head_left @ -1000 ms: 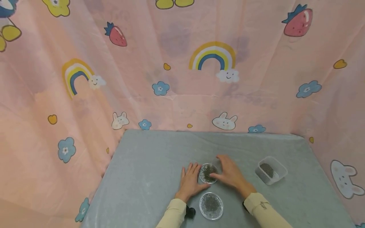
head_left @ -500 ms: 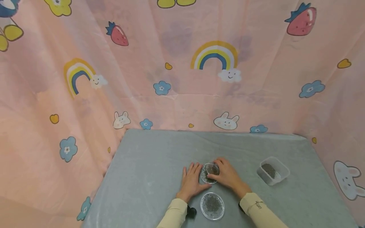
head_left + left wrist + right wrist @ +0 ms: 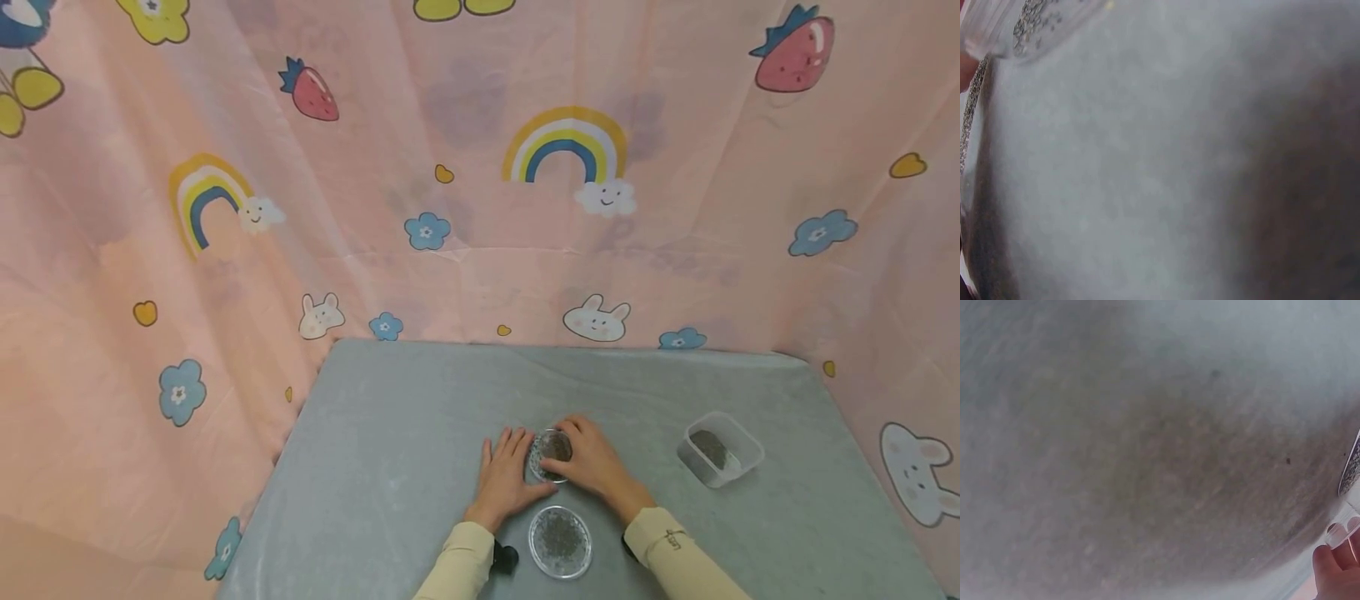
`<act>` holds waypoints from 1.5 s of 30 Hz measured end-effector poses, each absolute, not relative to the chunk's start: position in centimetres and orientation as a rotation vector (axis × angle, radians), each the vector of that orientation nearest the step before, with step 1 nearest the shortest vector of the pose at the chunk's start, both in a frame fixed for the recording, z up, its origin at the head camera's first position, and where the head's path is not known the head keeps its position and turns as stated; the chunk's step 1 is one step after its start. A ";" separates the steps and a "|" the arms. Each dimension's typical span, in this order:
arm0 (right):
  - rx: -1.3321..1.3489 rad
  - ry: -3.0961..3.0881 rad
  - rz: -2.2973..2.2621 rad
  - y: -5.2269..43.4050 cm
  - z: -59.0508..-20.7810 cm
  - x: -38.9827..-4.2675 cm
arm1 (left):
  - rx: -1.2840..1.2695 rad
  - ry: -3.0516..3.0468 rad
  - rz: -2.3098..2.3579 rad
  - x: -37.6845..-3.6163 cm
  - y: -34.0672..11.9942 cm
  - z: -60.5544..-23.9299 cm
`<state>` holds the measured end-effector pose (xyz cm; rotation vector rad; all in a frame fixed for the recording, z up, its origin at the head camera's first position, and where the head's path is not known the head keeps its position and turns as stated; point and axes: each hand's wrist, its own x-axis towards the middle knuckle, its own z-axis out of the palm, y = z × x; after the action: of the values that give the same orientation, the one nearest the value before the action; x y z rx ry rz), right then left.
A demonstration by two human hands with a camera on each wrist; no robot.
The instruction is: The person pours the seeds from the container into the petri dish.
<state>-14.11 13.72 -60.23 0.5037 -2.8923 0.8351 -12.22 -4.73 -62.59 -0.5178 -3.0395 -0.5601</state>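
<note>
A shallow clear round dish [image 3: 535,460] of dark grains and white specks lies on the grey cloth between both hands. My left hand [image 3: 499,485] rests flat beside it, fingers straight along its left side and thumb spread toward its near edge. From the right, my right hand [image 3: 597,465] curls thumb and fingers around a small clear round plastic piece [image 3: 557,445], like a cup or lid, over the dish. In the right wrist view, fingers [image 3: 1325,565] hold that clear plastic at the lower right corner. Grains behind clear plastic show at the left wrist view's upper left.
A second clear round dish [image 3: 560,542] with grey grains lies nearer, between the forearms. To the right stands a square clear plastic tub [image 3: 738,458] partly filled with dark grains. Grey cloth [image 3: 390,450] covers the table, and a pink printed curtain [image 3: 360,183] hangs behind it.
My right hand has come in left and down with the clear piece, its fingers closing nearer together over the dish. The left hand has stayed in place.
</note>
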 end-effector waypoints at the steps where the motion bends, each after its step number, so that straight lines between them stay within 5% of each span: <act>1: 0.505 -2.899 0.837 13.7 -60.2 -14.1 | -0.518 -3.040 -0.561 -12.2 -4.7 -62.6; 25: 0.471 -2.882 0.838 13.4 -60.6 -13.9 | -0.526 -3.035 -0.564 -12.1 -4.8 -62.5; 45: 0.722 -2.975 0.803 17.2 -61.0 -13.3 | -0.554 -3.010 -0.582 -12.2 -4.9 -62.1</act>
<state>-13.28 17.21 -60.96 0.7220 -2.9752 0.8033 -12.24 -4.92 -62.10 -0.5537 -3.0098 -0.5820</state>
